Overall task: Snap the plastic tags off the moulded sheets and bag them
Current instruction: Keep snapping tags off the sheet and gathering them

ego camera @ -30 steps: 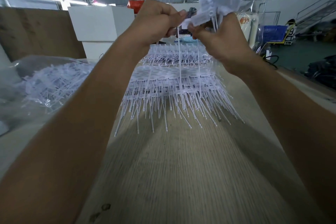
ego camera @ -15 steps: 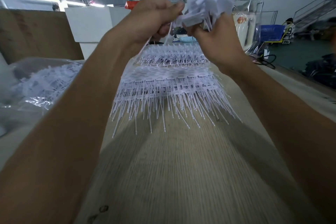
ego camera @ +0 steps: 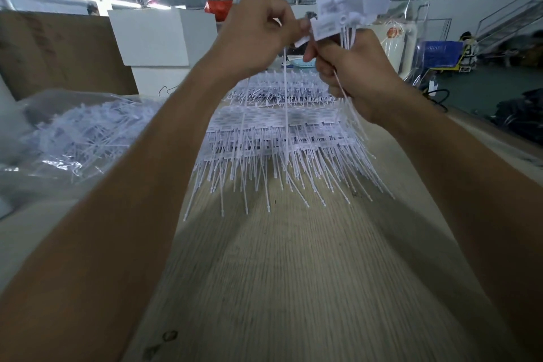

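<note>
Upper centre of the frame: a single tag (ego camera: 302,42) is hanging by its strip from the left hand (ego camera: 258,35), whose fingers are pinching it. The right hand (ego camera: 352,67) is clenching a bundle of tags (ego camera: 346,13); their print is illegible. Moulded sheets (ego camera: 282,138) are lying mid-frame on the table (ego camera: 293,288); the bag of tags (ego camera: 73,132) is sitting left.

Pale wood-grain surface (ego camera: 293,288) fills the lower frame. Brown board (ego camera: 53,50) stands upper left, white boxes (ego camera: 152,38) beside it. Red bag (ego camera: 219,7) behind. Blue crate (ego camera: 439,51) and metal stairs (ego camera: 511,19) far right.
</note>
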Motion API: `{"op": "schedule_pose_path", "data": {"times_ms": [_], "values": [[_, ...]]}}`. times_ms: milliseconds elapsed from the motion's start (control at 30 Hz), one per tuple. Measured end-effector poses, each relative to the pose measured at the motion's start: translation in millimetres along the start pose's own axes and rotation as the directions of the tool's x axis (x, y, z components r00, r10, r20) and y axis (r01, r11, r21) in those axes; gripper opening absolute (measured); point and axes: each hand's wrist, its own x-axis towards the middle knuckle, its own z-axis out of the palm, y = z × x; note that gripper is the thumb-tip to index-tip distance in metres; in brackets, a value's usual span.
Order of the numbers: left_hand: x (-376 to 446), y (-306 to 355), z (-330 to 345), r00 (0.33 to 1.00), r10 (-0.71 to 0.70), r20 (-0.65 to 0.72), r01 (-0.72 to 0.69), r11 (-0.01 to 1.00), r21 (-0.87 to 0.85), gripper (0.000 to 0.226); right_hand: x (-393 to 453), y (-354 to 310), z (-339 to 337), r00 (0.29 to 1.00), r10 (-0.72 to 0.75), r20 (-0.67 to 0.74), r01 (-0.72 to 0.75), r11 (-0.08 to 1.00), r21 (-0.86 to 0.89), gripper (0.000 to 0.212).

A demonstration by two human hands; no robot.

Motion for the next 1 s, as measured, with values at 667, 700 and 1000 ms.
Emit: {"op": "schedule_pose_path", "data": {"times_ms": [667, 700, 1000], "values": [[-2.9, -4.0, -2.6, 0.970, 0.006, 0.242, 0.015, 0.996, -0.087, 0.022, 4.9, 2.8, -3.1, 0.972, 0.055, -0.227, -0.057, 0.998, -0.003, 0.022], [-3.1, -2.7, -3.4, 0.975, 0.018, 0.221, 0.008, 0.993, -0.118, 0.023, 4.7, 1.8, -1.6, 0.974, 0.024, -0.225, -0.029, 0.999, -0.021, 0.020], [-6.8, -2.6, -6.5, 0.996, 0.040, 0.085, -0.009, 0.943, -0.332, 0.027, 1.4, -5.4, 0.5, 0.974, 0.046, -0.223, -0.020, 0.993, 0.117, 0.016]]}}
